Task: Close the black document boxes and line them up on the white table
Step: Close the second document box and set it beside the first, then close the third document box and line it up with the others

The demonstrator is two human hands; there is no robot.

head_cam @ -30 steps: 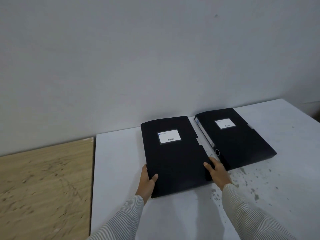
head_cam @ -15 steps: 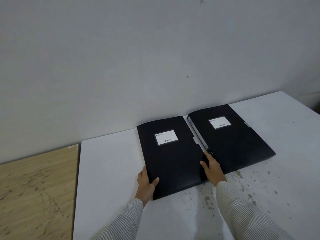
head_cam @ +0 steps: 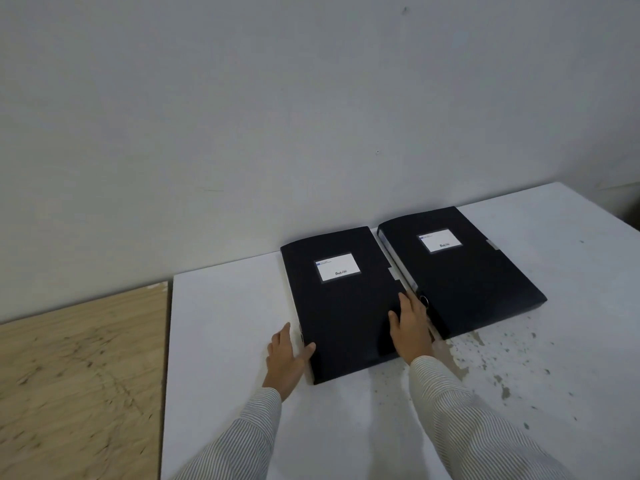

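Left hand (head_cam: 285, 358): flat against near box (head_cam: 341, 306) edge, open.
Right hand (head_cam: 412, 329): flat on lid.
Tip: square both edges with far box (head_cam: 460, 268) (2 lie closed).

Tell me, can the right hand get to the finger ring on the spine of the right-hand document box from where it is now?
Probably yes. The right hand lies on the left document box at its right edge, and the finger ring on the right document box sits just beside its fingertips, with nothing between them.

White table (head_cam: 225, 306), two closed black boxes (head_cam: 341, 303) side by side
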